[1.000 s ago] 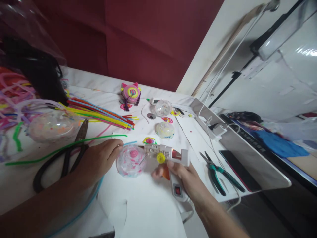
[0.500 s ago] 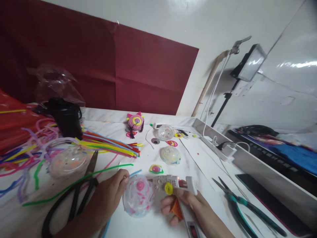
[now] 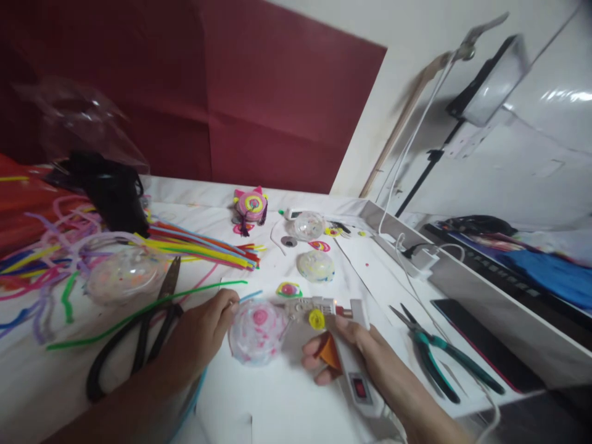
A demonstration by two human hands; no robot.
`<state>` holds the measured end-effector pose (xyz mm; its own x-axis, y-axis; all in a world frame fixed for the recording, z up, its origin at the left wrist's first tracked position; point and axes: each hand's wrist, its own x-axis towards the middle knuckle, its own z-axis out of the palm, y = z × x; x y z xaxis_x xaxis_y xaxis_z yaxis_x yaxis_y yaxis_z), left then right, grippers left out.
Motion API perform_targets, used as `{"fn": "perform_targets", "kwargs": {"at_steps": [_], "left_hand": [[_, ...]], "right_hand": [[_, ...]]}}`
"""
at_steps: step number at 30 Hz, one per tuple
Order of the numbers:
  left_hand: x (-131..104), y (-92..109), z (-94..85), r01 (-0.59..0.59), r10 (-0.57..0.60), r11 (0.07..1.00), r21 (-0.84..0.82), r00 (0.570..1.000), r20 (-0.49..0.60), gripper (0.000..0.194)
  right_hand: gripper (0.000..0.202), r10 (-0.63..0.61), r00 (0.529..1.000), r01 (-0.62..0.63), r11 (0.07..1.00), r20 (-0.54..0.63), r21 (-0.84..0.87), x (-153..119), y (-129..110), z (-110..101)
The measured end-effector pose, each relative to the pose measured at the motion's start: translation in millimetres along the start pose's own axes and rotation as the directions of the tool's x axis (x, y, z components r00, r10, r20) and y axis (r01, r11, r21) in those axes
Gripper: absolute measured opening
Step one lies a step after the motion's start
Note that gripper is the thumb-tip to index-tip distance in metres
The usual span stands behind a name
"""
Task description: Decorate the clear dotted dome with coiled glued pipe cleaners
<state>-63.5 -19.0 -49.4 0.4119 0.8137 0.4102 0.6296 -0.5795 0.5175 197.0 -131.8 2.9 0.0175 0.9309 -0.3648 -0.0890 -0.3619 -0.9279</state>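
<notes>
Dome [image 3: 258, 336], pink-speckled, between left fingers [image 3: 227, 300] and glue gun [image 3: 348, 362] in right fingers [image 3: 309, 362].

Head cam looks fwd & down, close over table [image 3: 28, 382], w/ wall [image 3: 425, 24] behind.

Illegible white lettering [image 3: 502, 281] on black strip [image 3: 444, 239]

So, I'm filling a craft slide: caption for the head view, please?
Right hand holds a glue gun beside a pink-flecked clear dome; left hand opposite.
</notes>
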Motion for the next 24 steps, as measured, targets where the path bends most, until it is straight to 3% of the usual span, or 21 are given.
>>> {"fn": "perform_targets", "kwargs": {"at_steps": [11,24], "left_hand": [[1.6,0.4,-2.1,0.043,-0.045,0.998,0.046,0.997,0.058,0.032],[1.7,10.4,3.6,0.155,-0.14,0.982,-0.104,0.98,0.142,0.027]], "right_hand": [[0.06,-0.05,0.992,0.06,0.994,0.115,-0.087,-6.5,-9.1,4.3],[0.064,-0.019,0.996,0.029,0.994,0.089,-0.108,-5.0,-14.3,13.5]]}}
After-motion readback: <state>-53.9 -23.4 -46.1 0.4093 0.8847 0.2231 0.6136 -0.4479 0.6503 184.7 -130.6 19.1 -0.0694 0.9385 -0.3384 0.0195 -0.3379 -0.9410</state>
